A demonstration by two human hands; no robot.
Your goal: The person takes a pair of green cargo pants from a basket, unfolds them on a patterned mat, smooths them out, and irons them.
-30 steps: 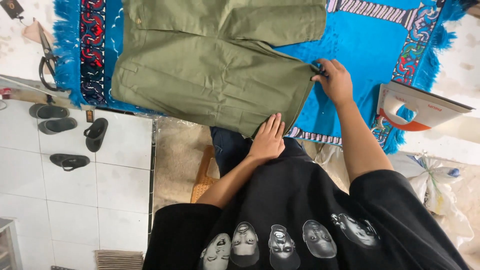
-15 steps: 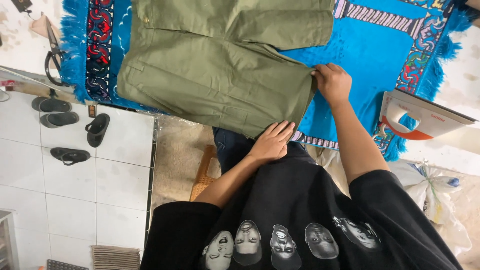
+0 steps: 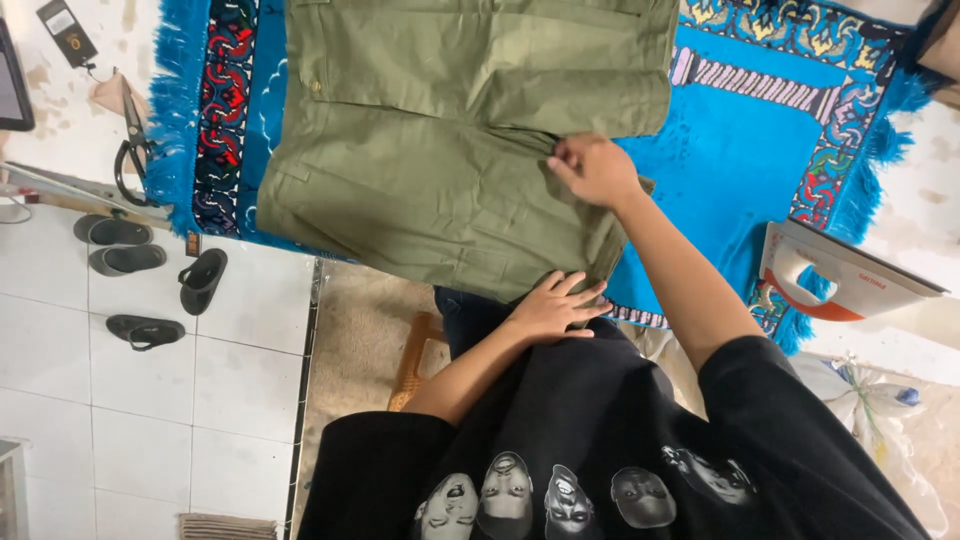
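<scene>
1. Since the earlier frame, the right hand (image 3: pixel 597 170) has shifted inward along the olive-green shorts (image 3: pixel 450 140), from the hem corner to the fold between the 2 legs.
2. The right fingers are curled, pinching the fabric there.
3. The left hand (image 3: pixel 555 305) lies flat, fingers spread and released, on the near hem.
4. The shorts lie spread on a blue fringed mat (image 3: pixel 740 170) with patterned borders.
5. Nearby: a white-and-orange iron (image 3: pixel 840 285) standing at the mat's right edge; black-handled scissors (image 3: pixel 130 150) beside its left fringe.
6. Dark sandals (image 3: pixel 150 265) rest on the white tiled floor (image 3: pixel 130 400).
7. The shorts' cloth is smooth, woven and creased.
</scene>
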